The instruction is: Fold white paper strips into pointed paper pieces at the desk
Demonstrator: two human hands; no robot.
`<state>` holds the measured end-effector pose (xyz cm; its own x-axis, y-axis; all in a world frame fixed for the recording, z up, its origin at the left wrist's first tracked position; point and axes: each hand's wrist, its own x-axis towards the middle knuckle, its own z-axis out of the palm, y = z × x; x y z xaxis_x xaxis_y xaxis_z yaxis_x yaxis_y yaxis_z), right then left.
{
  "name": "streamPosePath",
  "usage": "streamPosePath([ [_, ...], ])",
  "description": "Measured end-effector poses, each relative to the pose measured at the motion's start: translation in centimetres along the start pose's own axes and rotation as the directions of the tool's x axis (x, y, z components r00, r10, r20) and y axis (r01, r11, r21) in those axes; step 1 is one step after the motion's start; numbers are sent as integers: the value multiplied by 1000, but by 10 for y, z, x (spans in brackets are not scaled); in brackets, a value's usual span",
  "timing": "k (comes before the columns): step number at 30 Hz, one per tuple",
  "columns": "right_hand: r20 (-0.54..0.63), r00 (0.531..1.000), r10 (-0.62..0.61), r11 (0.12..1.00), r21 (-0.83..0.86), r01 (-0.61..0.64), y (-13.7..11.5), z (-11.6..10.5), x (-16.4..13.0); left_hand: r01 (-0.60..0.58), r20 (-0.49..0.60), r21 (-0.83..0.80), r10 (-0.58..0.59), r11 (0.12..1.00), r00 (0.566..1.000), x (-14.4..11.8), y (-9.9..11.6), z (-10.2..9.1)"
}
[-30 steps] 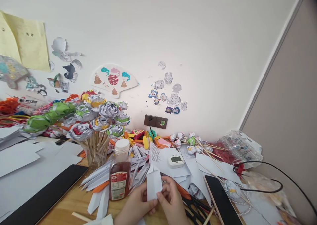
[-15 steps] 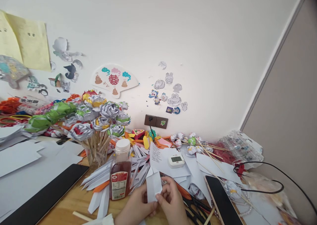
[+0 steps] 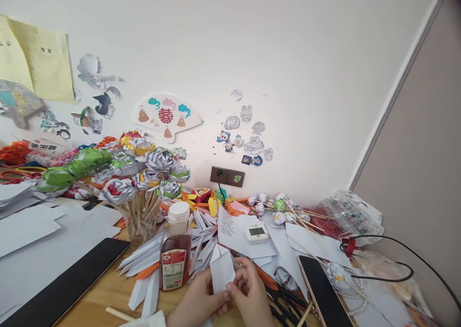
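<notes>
Head view: the left hand (image 3: 197, 302) and right hand (image 3: 249, 296) meet low at the frame's bottom edge, each pinching a lower corner of the folded paper (image 3: 222, 271) between thumb and fingertips; the paper stands upright just right of the bottle (image 3: 175, 253); behind the bottle, paper flowers (image 3: 144, 166) on sticks fill a jar; right of the bottle and farther back lies a small timer (image 3: 256, 232); a phone (image 3: 321, 291) lies well right of the bottle, past the right hand.
</notes>
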<state>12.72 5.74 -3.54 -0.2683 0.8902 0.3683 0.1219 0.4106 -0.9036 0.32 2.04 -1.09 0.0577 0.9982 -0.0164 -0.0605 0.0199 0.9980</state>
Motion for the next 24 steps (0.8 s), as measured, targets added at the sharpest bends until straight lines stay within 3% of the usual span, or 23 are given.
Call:
streamPosePath([
  [8,44,999,23,1000,17,-24,-3,0,0,16,-12,18,-16,1000,1000,-1,0,0],
  [15,14,1000,-8,1000,13,8,-5,-1,-1,34,-11,45,-33,998,999,-2,1,2],
  [21,70,997,-23,992,127,14,2,-2,-1,31,21,-6,-30,1000,999,-3,-2,0],
  [24,56,998,1,990,138,-9,2,-2,-1,36,-19,19,-35,999,999,-1,-2,-1],
])
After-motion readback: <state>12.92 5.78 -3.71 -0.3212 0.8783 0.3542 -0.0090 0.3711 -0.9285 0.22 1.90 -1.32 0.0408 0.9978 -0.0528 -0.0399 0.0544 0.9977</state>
